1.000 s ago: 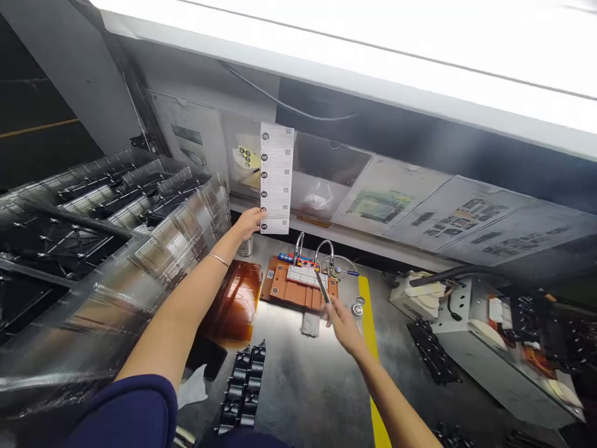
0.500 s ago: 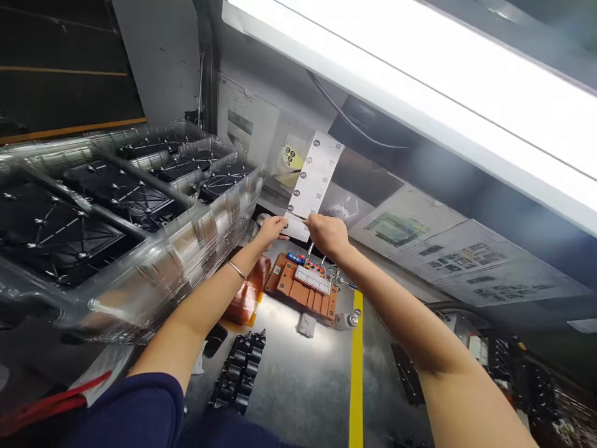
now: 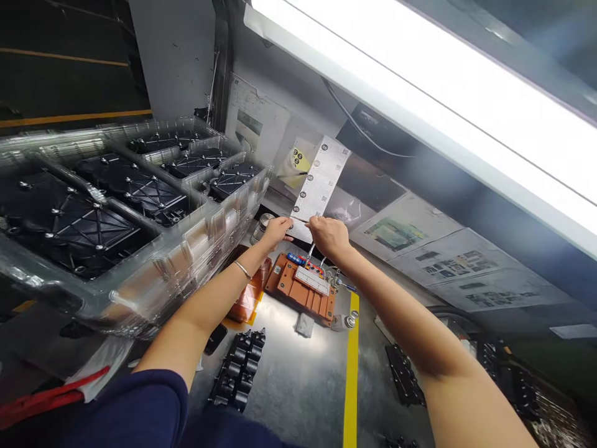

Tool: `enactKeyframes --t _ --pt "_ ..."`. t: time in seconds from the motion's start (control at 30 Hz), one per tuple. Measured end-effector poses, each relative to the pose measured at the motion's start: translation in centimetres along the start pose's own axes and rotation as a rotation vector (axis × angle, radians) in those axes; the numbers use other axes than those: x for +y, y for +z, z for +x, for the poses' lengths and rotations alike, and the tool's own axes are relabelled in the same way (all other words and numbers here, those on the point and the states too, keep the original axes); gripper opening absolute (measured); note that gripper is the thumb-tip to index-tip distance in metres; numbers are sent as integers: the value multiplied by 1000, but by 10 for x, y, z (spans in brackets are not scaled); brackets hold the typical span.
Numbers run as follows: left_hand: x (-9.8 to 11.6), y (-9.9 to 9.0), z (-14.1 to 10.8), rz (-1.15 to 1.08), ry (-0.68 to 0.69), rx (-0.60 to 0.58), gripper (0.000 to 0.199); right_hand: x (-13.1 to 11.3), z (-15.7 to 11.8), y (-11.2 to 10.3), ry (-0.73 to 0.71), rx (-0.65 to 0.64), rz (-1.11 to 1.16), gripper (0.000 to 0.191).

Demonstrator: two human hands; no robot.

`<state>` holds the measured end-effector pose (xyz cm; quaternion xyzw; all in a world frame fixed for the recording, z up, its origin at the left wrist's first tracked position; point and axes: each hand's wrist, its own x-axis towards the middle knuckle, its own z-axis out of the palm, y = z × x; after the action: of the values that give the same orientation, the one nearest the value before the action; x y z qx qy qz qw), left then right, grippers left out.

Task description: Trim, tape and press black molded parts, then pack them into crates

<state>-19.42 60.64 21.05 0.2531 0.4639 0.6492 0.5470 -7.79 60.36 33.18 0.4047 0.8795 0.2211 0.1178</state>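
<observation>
A long white label sheet (image 3: 317, 180) with round black marks and square codes hangs down the back panel. At its lower left edge, my left hand (image 3: 278, 231) pinches the sheet between thumb and fingers. My right hand (image 3: 330, 236) is closed at the lower right edge, a thin pointed tool (image 3: 301, 221) sticking out of it across the sheet; its exact kind is too small to make out. Below the hands lies an orange-brown block fixture (image 3: 298, 292) bearing a white perforated strip (image 3: 312, 280). A blue-handled tool (image 3: 295, 258) rests at the fixture's back edge.
A clear plastic tray (image 3: 186, 242) with black molded parts (image 3: 100, 227) stands at left. A black part with cup-like recesses (image 3: 239, 370) lies on the metal bench (image 3: 298, 386), near a yellow tape line (image 3: 351, 386). Small metal-capped bottles (image 3: 349, 321) sit right of the fixture.
The view has shifted slightly, so the tray and sheet appear a little differently placed. Both hands stay at the lower end of the label sheet, with their grips much the same.
</observation>
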Motion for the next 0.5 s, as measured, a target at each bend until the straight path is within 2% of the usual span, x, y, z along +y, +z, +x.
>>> enactKeyframes --t 0.17,0.5 --pt "-3 1 -1 27 39 28 17 -2 3 1 -6 -8 0 31" --pt "-7 3 2 54 32 88 12 0 0 7 -12 11 13 31"
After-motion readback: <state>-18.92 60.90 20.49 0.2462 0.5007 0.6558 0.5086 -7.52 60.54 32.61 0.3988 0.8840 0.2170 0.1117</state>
